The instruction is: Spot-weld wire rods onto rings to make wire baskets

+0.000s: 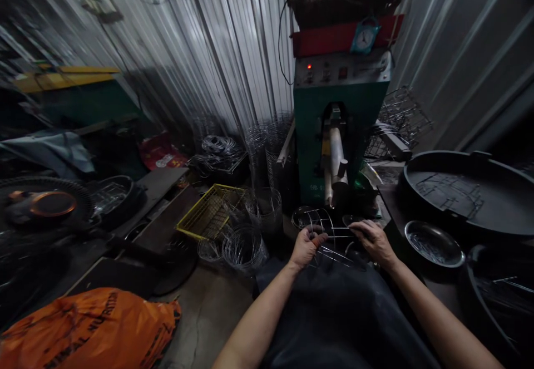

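Fingers closed, my left hand [307, 245] grips a small rounded wire frame [322, 217] made of thin metal rods, held low above my dark apron [334, 308]. To its right, my right hand [373, 240] pinches the end of a thin U-shaped wire piece [342, 229], whose two rods reach across to the frame; whether they are joined to it I cannot tell. Just beyond both hands stands a green machine [306, 152], its thick metal arm [336, 157] pointing down toward me and its red lamp lit.
At the left are wire rings [246, 246], a yellow wire basket [200, 224] and an orange sack [87, 330]. On the right, a steel bowl [434, 244] of small wire parts sits before a large black pan [500, 213]. A fan [45, 205] stands far left.
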The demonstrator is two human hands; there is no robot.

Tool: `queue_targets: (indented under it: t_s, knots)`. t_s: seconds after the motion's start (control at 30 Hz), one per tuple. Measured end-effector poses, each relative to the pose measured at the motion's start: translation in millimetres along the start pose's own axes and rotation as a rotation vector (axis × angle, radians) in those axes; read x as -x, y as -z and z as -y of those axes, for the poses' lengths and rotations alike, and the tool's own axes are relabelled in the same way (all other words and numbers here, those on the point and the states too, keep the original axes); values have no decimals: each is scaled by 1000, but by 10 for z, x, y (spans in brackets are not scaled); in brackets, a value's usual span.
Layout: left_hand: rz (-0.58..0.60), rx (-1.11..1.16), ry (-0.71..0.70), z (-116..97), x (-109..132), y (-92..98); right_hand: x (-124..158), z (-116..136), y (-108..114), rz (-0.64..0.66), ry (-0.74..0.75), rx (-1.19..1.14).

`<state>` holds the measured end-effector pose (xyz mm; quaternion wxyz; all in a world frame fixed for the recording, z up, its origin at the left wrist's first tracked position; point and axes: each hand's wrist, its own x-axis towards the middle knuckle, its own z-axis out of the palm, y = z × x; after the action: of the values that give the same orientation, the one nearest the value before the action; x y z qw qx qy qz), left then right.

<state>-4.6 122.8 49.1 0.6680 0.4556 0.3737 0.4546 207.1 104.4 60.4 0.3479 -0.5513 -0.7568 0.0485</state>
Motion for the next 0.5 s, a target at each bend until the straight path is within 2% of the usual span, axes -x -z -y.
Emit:
queue_targets:
  t_s: [0.5]
  knots:
    - [-97,60,54,-2,-325,-79,-328,-229,-13,41,-11,4]
